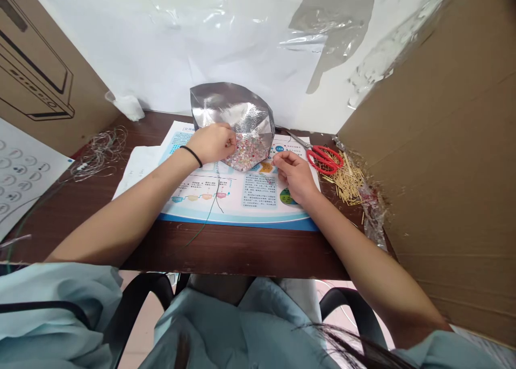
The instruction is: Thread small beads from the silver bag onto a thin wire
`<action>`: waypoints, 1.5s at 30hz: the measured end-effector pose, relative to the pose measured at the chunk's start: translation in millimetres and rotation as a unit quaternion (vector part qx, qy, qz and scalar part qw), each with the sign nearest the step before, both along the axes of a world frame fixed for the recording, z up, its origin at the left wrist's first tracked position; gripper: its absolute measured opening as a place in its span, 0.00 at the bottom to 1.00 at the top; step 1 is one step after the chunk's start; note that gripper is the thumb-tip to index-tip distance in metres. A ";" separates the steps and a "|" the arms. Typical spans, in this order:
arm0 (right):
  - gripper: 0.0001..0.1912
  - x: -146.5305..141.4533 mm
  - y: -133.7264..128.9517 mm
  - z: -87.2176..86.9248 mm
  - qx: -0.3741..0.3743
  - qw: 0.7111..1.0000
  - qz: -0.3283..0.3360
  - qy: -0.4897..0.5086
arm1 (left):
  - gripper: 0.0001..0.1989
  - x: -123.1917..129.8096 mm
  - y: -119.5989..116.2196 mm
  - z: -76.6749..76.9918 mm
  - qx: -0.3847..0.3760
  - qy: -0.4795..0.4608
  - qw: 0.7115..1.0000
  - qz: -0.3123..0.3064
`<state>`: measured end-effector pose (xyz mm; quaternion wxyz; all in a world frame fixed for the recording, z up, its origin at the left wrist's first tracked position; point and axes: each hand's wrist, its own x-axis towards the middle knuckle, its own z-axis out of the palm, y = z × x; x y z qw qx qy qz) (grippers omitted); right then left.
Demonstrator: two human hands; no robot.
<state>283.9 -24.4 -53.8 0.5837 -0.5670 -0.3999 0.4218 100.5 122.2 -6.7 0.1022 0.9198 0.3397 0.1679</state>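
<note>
A silver foil bag (231, 94) with many small pastel beads (250, 151) lies against the back wall on a printed sheet (237, 215). My left hand (213, 143), with a black band at its wrist, is at the bag's left side with its fingers curled together by the beads. Whatever those fingertips hold is hidden. My right hand (295, 176) is over the sheet, right of the bag, its thumb and forefinger pinched; anything between them is too small to name. A thin dark thread (218, 189) runs down the sheet below my left hand.
Red-handled scissors (325, 160) lie at the right beside a heap of thin golden sticks (347, 182). Tangled clear line (100, 154) sits at the left. Cardboard walls (447, 143) enclose both sides. The brown table's front edge (242, 269) is near my body.
</note>
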 end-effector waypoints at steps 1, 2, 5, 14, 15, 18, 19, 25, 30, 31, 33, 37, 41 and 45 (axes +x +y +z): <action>0.08 0.2 0.0 -0.3 0.000 1.000 0.002 -0.001 | 0.03 -0.6 -4.4 2.3 -0.009 -0.030 1.000 -0.002; 0.08 0.1 0.1 -0.7 0.001 1.000 0.003 -0.002 | 0.03 -1.2 -10.2 4.4 -0.024 -0.065 0.998 -0.002; 0.08 -1.1 -0.1 -1.6 0.012 1.000 0.000 0.009 | 0.04 -3.5 -34.1 6.7 -0.145 -0.166 0.975 0.016; 0.05 -4.4 -2.7 -1.8 0.039 0.997 -0.007 -0.073 | 0.02 -3.4 -81.2 -14.3 -0.495 -0.251 0.832 -0.007; 0.05 -4.8 -3.4 -1.4 0.047 0.995 -0.012 -0.092 | 0.02 -2.1 -83.1 -16.9 -0.506 -0.255 0.824 -0.003; 0.04 -6.9 -6.3 1.3 0.060 0.986 -0.029 -0.153 | 0.03 1.4 -87.8 -26.0 -0.527 -0.290 0.799 0.002; 0.03 -8.0 -7.6 2.5 0.067 0.982 -0.031 -0.172 | 0.04 2.3 -89.0 -29.1 -0.531 -0.305 0.791 0.009; 0.04 -14.0 -13.4 5.9 0.139 0.948 -0.010 -0.287 | 0.08 4.9 -93.4 -35.3 -0.542 -0.344 0.764 0.065; 0.06 -15.2 -14.5 4.7 0.174 0.920 -0.001 -0.350 | 0.10 6.3 -94.8 -34.0 -0.546 -0.352 0.757 0.069; 0.06 -15.2 -14.5 4.3 0.180 0.917 -0.002 -0.355 | 0.10 6.5 -94.7 -34.3 -0.545 -0.354 0.757 0.070; 0.06 -15.0 -14.5 3.5 0.191 0.912 -0.002 -0.363 | 0.11 6.5 -94.4 -35.5 -0.544 -0.357 0.757 0.067; 0.06 -15.0 -15.0 2.2 0.185 0.905 0.005 -0.383 | 0.12 6.6 -93.4 -38.0 -0.541 -0.364 0.757 0.053; 0.07 -15.4 -15.3 0.7 0.193 0.894 0.005 -0.405 | 0.13 6.9 -92.6 -38.8 -0.541 -0.367 0.754 0.055; 0.07 -15.0 -15.0 -1.4 0.219 0.872 0.006 -0.439 | 0.14 6.6 -92.6 -38.3 -0.543 -0.369 0.752 0.061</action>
